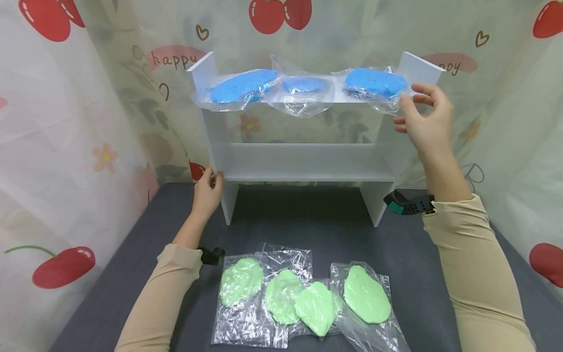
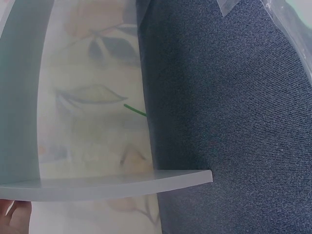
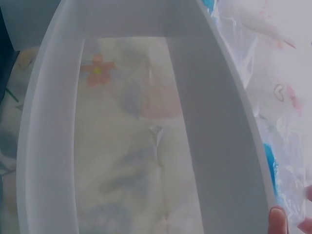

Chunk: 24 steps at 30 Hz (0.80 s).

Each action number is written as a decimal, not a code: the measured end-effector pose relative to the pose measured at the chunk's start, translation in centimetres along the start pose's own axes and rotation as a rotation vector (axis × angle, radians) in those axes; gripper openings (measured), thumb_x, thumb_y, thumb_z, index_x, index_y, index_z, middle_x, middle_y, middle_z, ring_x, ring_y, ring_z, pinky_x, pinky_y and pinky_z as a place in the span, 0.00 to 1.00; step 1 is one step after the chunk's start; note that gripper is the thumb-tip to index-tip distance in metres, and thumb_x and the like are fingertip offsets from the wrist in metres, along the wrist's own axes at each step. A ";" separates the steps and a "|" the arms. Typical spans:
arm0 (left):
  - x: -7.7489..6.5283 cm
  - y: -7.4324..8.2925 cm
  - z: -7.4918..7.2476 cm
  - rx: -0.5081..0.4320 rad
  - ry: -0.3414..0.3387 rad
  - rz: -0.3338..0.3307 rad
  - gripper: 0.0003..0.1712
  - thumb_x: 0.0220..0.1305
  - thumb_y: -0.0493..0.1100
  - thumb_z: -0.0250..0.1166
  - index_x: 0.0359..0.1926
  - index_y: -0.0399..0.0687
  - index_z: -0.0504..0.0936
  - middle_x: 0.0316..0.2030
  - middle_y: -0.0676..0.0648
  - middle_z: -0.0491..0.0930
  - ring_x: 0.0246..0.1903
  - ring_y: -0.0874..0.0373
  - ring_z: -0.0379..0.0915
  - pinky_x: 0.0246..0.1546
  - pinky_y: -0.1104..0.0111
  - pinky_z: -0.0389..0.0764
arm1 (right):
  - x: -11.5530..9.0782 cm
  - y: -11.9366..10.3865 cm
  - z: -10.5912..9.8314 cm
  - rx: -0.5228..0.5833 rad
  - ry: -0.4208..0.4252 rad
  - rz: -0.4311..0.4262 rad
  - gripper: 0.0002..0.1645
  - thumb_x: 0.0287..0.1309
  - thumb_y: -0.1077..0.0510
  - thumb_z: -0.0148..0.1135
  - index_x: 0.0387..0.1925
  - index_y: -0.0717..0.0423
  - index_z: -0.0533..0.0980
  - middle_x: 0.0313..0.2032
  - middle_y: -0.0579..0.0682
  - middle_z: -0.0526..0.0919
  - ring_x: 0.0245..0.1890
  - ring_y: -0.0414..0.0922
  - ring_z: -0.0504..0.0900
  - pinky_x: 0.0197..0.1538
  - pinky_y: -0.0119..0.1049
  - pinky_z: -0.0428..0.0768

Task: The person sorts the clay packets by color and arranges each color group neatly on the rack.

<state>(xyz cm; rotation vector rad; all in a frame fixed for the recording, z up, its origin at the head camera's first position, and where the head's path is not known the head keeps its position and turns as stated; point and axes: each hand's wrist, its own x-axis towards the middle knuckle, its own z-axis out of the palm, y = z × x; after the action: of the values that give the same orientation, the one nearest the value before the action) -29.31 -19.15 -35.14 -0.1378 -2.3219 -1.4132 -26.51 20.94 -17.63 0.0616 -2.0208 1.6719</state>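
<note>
Wide apart, grips unclear, the left hand (image 1: 207, 194) met the white rack (image 1: 308, 168) while the right hand (image 1: 431, 121) seemingly settled the right-end blue packet (image 1: 376, 82), probably needing gentle withdrawal next!

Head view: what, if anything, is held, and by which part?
The left hand touches the shelf's left panel, level with the lower board; the right hand is at the outer end of the right blue packet. Whether either grips cannot be told.
</note>
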 end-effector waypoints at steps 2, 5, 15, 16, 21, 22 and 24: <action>0.0 0.0 0.0 -0.002 0.002 0.002 0.25 0.71 0.43 0.47 0.67 0.45 0.63 0.64 0.35 0.66 0.61 0.40 0.67 0.56 0.51 0.74 | -0.4 0.0 -0.1 0.009 0.002 -0.012 0.27 0.60 0.54 0.58 0.60 0.55 0.67 0.41 0.41 0.67 0.19 0.33 0.79 0.26 0.21 0.78; 0.0 -0.1 0.0 -0.006 0.001 0.007 0.25 0.71 0.43 0.47 0.67 0.45 0.63 0.64 0.35 0.66 0.61 0.40 0.67 0.56 0.51 0.73 | -1.0 0.2 -0.4 0.035 -0.008 -0.025 0.26 0.60 0.55 0.58 0.59 0.56 0.67 0.41 0.42 0.67 0.19 0.33 0.79 0.26 0.21 0.79; -0.1 0.1 0.0 -0.011 0.002 0.006 0.25 0.71 0.42 0.47 0.67 0.43 0.63 0.62 0.34 0.68 0.60 0.41 0.68 0.56 0.51 0.73 | -4.0 1.4 0.0 -0.096 -0.070 -0.156 0.23 0.62 0.56 0.56 0.59 0.52 0.69 0.42 0.40 0.70 0.20 0.30 0.80 0.29 0.21 0.79; -0.2 0.1 0.0 -0.013 0.004 0.006 0.25 0.71 0.42 0.47 0.67 0.43 0.63 0.62 0.34 0.68 0.60 0.41 0.68 0.56 0.51 0.74 | -4.4 1.5 0.1 -0.106 -0.078 -0.167 0.23 0.62 0.56 0.56 0.59 0.52 0.69 0.42 0.39 0.70 0.20 0.30 0.80 0.29 0.21 0.79; -0.1 0.1 0.0 -0.016 0.005 0.003 0.24 0.71 0.42 0.47 0.66 0.43 0.64 0.62 0.34 0.68 0.60 0.41 0.68 0.56 0.51 0.73 | -6.1 2.6 0.4 -0.144 -0.154 -0.219 0.22 0.62 0.57 0.55 0.58 0.52 0.69 0.42 0.37 0.70 0.22 0.29 0.81 0.30 0.21 0.80; -0.1 0.0 0.0 -0.017 0.004 0.002 0.24 0.71 0.42 0.47 0.66 0.43 0.64 0.62 0.34 0.68 0.60 0.41 0.68 0.56 0.51 0.73 | -6.4 2.8 0.5 -0.150 -0.178 -0.229 0.22 0.63 0.58 0.55 0.59 0.53 0.69 0.43 0.37 0.70 0.22 0.28 0.81 0.31 0.21 0.80; -0.1 0.0 0.0 -0.016 0.004 0.000 0.24 0.71 0.43 0.47 0.66 0.43 0.64 0.62 0.34 0.68 0.61 0.41 0.68 0.56 0.51 0.73 | -7.0 3.3 0.6 -0.160 -0.231 -0.244 0.22 0.63 0.59 0.55 0.58 0.54 0.69 0.43 0.37 0.71 0.23 0.28 0.81 0.32 0.21 0.80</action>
<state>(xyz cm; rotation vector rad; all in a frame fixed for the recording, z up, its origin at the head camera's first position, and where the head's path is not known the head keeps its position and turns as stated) -29.17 -19.14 -35.16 -0.1392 -2.3087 -1.4307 -21.80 19.26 -23.58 0.4456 -2.2058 1.4004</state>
